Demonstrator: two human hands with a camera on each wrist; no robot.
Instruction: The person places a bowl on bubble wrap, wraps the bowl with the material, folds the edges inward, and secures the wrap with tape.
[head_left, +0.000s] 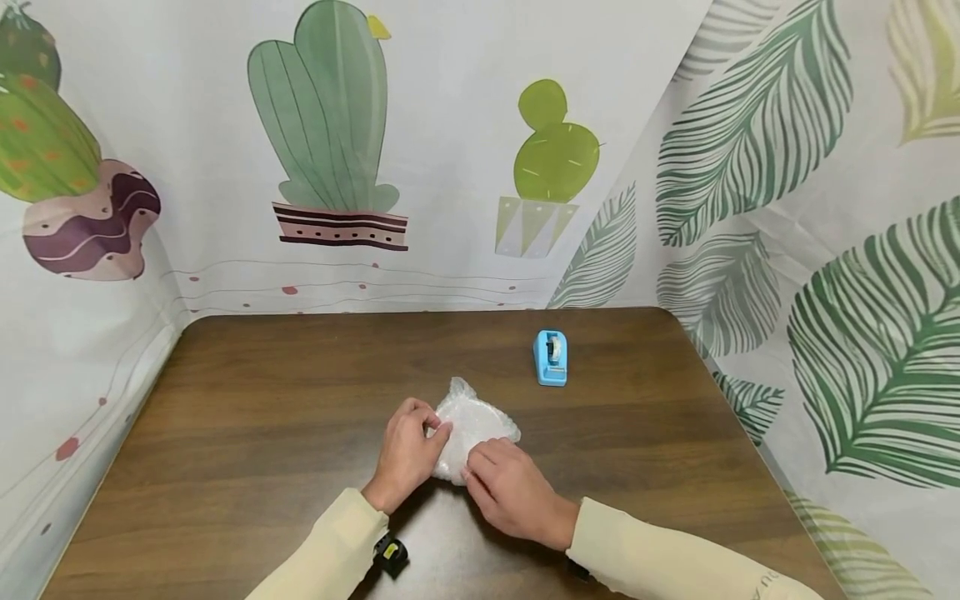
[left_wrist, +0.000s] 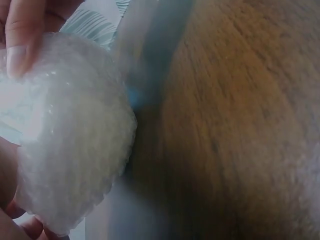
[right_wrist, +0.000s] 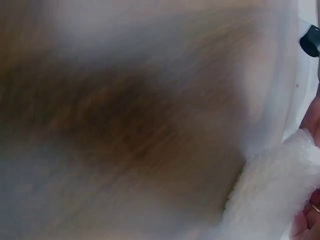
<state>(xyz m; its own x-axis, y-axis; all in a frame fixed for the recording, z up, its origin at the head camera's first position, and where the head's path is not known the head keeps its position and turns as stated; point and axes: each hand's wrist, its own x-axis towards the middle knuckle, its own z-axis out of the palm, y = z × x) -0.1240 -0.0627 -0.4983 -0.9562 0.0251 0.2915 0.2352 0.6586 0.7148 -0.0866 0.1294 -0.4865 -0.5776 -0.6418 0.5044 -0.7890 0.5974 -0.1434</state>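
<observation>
A bundle of clear bubble wrap (head_left: 474,423) is between both hands over the middle of the table; what lies inside it looks whitish and is hidden by the wrap. My left hand (head_left: 408,452) grips its left edge, thumb and fingers bent around the plastic. At the lower right edge, my right hand (head_left: 517,490) holds it with curled fingers. The left wrist view shows the bubbled face of the wrap (left_wrist: 80,130) up close, fingers on it at top and bottom. Only a corner of the wrap (right_wrist: 272,195) enters the right wrist view.
Beyond the bundle, to the right, a light-blue tape dispenser (head_left: 552,358) with a roll in it stands on the brown wooden table (head_left: 262,392). Patterned cloth (head_left: 450,167) with cacti and leaves hangs behind and along the sides of the table.
</observation>
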